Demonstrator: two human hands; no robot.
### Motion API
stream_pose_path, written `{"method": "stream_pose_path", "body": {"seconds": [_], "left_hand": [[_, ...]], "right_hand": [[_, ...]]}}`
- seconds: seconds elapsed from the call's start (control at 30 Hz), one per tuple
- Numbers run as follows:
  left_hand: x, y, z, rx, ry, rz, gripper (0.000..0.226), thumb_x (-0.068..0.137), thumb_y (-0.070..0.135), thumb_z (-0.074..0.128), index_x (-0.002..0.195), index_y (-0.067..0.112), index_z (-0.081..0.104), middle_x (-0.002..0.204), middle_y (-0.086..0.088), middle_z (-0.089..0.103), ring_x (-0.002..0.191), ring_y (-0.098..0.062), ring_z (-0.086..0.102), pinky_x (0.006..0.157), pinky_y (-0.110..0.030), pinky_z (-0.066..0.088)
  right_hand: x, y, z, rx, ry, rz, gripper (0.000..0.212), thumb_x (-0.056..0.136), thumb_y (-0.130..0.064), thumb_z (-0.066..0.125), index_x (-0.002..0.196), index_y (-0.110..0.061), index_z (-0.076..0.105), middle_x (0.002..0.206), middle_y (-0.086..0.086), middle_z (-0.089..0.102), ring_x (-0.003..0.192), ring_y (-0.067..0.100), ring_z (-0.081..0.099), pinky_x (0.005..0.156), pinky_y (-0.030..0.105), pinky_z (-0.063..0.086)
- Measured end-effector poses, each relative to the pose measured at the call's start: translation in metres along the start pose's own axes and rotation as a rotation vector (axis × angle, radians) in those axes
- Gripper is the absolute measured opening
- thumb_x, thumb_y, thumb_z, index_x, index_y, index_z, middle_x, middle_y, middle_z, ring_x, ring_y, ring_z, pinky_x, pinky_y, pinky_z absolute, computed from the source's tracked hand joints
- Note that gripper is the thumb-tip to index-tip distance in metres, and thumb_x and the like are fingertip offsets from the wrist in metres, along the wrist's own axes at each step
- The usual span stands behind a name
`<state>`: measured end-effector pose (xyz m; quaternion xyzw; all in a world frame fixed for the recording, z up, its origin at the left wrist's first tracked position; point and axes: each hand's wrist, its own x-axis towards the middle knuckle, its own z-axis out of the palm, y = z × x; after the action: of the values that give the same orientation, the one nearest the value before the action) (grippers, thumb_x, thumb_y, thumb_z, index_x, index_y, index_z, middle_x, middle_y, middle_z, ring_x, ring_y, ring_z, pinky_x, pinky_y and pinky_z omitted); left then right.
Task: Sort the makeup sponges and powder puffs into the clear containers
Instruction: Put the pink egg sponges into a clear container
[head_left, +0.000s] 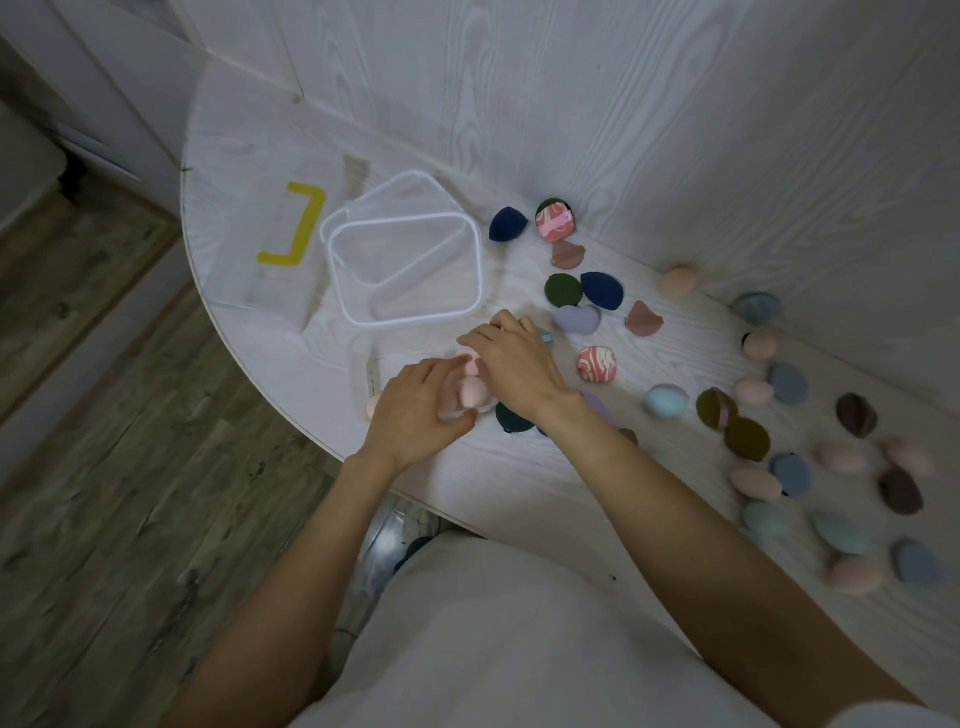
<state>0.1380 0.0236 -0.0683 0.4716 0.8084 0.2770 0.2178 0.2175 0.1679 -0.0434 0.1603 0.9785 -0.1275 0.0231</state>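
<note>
Pink egg-shaped sponges sit between both hands near the worktop's six-o'clock edge, apparently inside a small clear container whose outline is hard to make out. Left hand curls its fingers round that container from the nine-o'clock side. Right hand reaches over the sponges with fingers bent; whether they pinch anything I cannot tell. At twelve o'clock from the hands lies a larger clear container with nothing in it. Scattered sponges and powder puffs spread from one to four o'clock.
</note>
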Motion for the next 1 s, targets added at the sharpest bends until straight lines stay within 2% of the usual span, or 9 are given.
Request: {"method": "stream_pose_path", "body": {"seconds": [0.13,0.23,0.3,0.37,0.5,0.57,0.7,0.83,1.0], "left_hand": [[0.002,0.018,-0.005,0.014,0.198,0.116,0.042,0.084,0.042,0.047,0.115,0.017,0.061,0.108,0.002,0.066,0.099,-0.018,0.057,0.082,-0.025,0.039],[0.011,0.057,0.005,-0.011,0.27,0.339,0.03,0.085,0.03,0.051,0.104,0.013,0.066,0.093,0.001,0.069,0.084,-0.014,0.058,0.073,-0.025,0.042],[0.024,0.089,0.021,-0.029,0.222,0.51,0.024,0.083,0.024,0.053,0.096,0.011,0.068,0.087,0.0,0.069,0.08,-0.014,0.058,0.071,-0.025,0.044],[0.039,0.114,0.041,-0.028,0.093,0.599,0.02,0.083,0.022,0.055,0.095,0.011,0.067,0.087,-0.001,0.069,0.08,-0.017,0.059,0.071,-0.025,0.046],[0.084,0.158,0.101,-0.025,-0.287,0.488,0.035,0.085,0.017,0.061,0.12,0.015,0.058,0.112,-0.004,0.062,0.101,-0.021,0.056,0.083,-0.026,0.041],[0.111,0.184,0.134,-0.004,-0.374,0.454,0.038,0.088,0.018,0.059,0.126,0.015,0.053,0.122,-0.006,0.056,0.109,-0.022,0.053,0.088,-0.027,0.039],[0.152,0.229,0.185,0.093,-0.413,0.428,0.04,0.092,0.025,0.053,0.131,0.015,0.048,0.128,-0.009,0.052,0.114,-0.027,0.05,0.095,-0.037,0.041],[0.157,0.255,0.224,0.211,-0.448,0.38,0.045,0.094,0.03,0.048,0.137,0.018,0.04,0.134,-0.01,0.047,0.119,-0.028,0.046,0.095,-0.039,0.038],[0.152,0.25,0.229,0.307,-0.34,0.32,0.054,0.093,0.02,0.049,0.143,0.014,0.029,0.128,-0.016,0.043,0.112,-0.031,0.045,0.088,-0.041,0.042]], "right_hand": [[-0.026,0.008,-0.02,0.108,0.169,0.022,0.028,0.084,-0.003,0.058,0.111,-0.008,0.065,0.103,0.007,0.068,0.095,0.026,0.056,0.079,0.037,0.045],[-0.075,0.029,-0.034,0.11,0.289,0.193,0.02,0.088,-0.011,0.058,0.105,-0.012,0.066,0.094,0.005,0.07,0.083,0.022,0.061,0.071,0.034,0.048],[-0.117,0.052,-0.035,0.102,0.279,0.359,0.019,0.088,-0.013,0.056,0.103,-0.011,0.067,0.091,0.007,0.07,0.076,0.024,0.063,0.067,0.03,0.047],[-0.16,0.076,-0.03,0.115,0.288,0.519,0.021,0.088,-0.015,0.052,0.101,-0.011,0.067,0.087,0.008,0.07,0.074,0.026,0.063,0.062,0.03,0.048],[-0.243,0.119,-0.02,0.219,0.314,0.867,0.024,0.089,-0.009,0.056,0.111,-0.009,0.064,0.101,0.01,0.067,0.088,0.028,0.062,0.07,0.036,0.05],[-0.269,0.138,-0.014,0.265,0.285,0.986,0.025,0.089,-0.011,0.056,0.113,-0.009,0.063,0.106,0.013,0.065,0.094,0.032,0.061,0.077,0.041,0.049],[-0.275,0.161,0.0,0.225,0.123,1.013,0.031,0.086,-0.02,0.057,0.117,-0.014,0.06,0.115,0.01,0.06,0.103,0.033,0.054,0.082,0.038,0.039],[-0.269,0.17,0.01,0.116,0.051,0.962,0.04,0.079,-0.022,0.063,0.117,-0.013,0.055,0.117,0.012,0.053,0.101,0.032,0.05,0.081,0.036,0.035],[-0.268,0.183,0.018,-0.086,0.101,0.915,0.033,0.06,-0.019,0.077,0.09,-0.012,0.064,0.083,0.013,0.061,0.072,0.031,0.057,0.062,0.033,0.043]]}}
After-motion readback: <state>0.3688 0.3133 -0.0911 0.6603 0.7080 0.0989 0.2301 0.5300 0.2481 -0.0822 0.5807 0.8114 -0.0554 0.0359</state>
